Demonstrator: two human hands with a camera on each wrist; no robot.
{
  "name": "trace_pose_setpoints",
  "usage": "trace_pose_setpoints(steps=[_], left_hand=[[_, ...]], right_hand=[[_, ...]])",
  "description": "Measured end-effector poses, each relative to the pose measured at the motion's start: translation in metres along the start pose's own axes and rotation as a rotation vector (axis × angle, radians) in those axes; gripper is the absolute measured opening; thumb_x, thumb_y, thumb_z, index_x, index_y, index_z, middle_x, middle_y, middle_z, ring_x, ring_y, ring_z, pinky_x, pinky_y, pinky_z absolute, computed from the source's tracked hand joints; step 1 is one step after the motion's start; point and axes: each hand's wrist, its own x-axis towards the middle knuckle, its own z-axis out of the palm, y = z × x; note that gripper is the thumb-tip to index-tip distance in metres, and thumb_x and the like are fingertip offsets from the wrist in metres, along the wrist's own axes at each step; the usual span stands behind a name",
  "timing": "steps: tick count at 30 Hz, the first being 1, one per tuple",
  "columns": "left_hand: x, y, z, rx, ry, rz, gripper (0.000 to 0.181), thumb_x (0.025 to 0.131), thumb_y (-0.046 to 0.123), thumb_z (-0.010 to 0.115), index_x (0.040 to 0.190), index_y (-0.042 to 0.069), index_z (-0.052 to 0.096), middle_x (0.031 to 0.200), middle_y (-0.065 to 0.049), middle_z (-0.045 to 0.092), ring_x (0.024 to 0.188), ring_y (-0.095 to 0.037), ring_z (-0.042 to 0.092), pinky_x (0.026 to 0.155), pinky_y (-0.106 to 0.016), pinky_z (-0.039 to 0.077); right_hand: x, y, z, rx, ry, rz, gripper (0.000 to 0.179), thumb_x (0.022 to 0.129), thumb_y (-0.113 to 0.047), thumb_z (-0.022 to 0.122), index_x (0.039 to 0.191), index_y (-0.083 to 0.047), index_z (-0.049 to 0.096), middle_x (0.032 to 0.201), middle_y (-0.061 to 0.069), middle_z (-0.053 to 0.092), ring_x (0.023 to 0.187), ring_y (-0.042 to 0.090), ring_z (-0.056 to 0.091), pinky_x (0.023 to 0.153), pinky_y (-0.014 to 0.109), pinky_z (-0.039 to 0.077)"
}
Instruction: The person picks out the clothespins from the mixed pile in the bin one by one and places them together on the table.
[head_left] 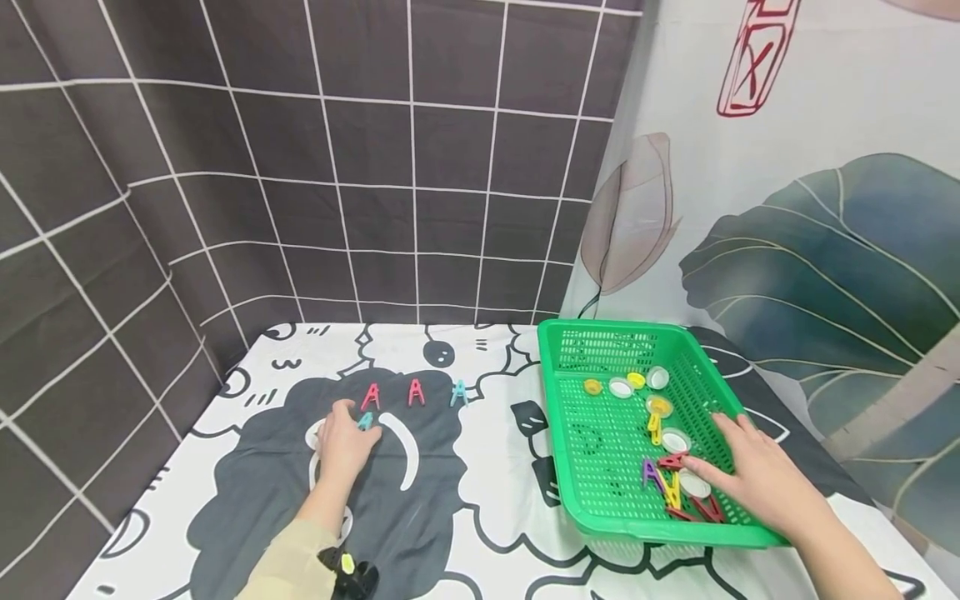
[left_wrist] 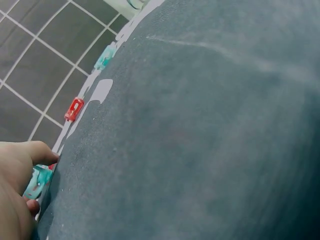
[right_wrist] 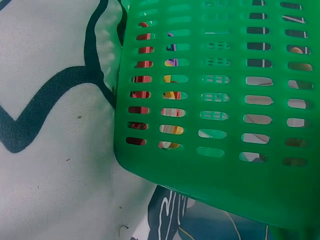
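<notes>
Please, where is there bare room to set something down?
Bare: the cloth between the left hand and the basket; its floor left of the purple clip. Crowded: the basket's near right corner, with red clips and white caps by the right hand; also the cloth beyond the left hand, with more clips.

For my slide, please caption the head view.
Left hand at a light-blue clothespin, right hand over a green perforated basket.

Tablecloth [head_left: 498, 475]: basket [head_left: 553, 408] 3 o'clock, three-peg row [head_left: 416, 386] 11 o'clock | fourth peg [head_left: 365, 421]: 6 o'clock of row's leftmost, left hand [head_left: 347, 442] at its 7 | in basket: loose pegs [head_left: 672, 492] 5, caps [head_left: 621, 387] 10 round to 5, right hand [head_left: 763, 473] over 4
</notes>
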Motion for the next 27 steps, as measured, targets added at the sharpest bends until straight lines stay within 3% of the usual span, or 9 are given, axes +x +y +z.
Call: trace_pose_setpoints(steps=[8, 15, 21, 27], left_hand=[[0.002, 0.002, 0.000, 0.060, -0.047, -0.006, 0.075, 0.074, 0.024, 0.074, 0.133, -0.002, 0.035, 0.121, -0.029, 0.048, 0.106, -0.043, 0.041, 0.094, -0.056, 0.025], [0.003, 0.010, -0.004, 0.015, 0.004, 0.022, 0.074, 0.077, 0.026, 0.072, 0.134, -0.003, 0.033, 0.105, -0.025, 0.053, 0.099, -0.040, 0.043, 0.090, -0.054, 0.028], [0.008, 0.032, -0.008, -0.028, 0.038, 0.099, 0.072, 0.079, 0.026, 0.071, 0.134, -0.005, 0.035, 0.100, -0.023, 0.058, 0.101, -0.042, 0.045, 0.091, -0.057, 0.030], [0.010, 0.063, -0.004, -0.085, 0.014, 0.150, 0.071, 0.081, 0.027, 0.069, 0.135, -0.003, 0.035, 0.099, -0.020, 0.058, 0.105, -0.039, 0.044, 0.095, -0.055, 0.027]], right_hand=[[-0.001, -0.001, -0.001, -0.010, 0.001, -0.009, 0.087, 0.085, -0.052, 0.061, 0.132, 0.017, 0.035, 0.132, 0.041, 0.035, 0.124, 0.059, 0.022, 0.096, 0.069, 0.020], [-0.001, -0.002, -0.001, -0.010, 0.005, -0.009, 0.087, 0.085, -0.051, 0.062, 0.132, 0.018, 0.035, 0.132, 0.041, 0.035, 0.124, 0.059, 0.023, 0.096, 0.070, 0.020], [-0.001, -0.003, -0.002, -0.003, 0.000, 0.000, 0.087, 0.085, -0.052, 0.061, 0.132, 0.017, 0.035, 0.133, 0.040, 0.035, 0.126, 0.058, 0.021, 0.095, 0.070, 0.020], [-0.001, -0.004, -0.002, 0.003, 0.005, 0.001, 0.086, 0.086, -0.051, 0.060, 0.133, 0.017, 0.035, 0.133, 0.040, 0.035, 0.126, 0.058, 0.021, 0.094, 0.071, 0.020]])
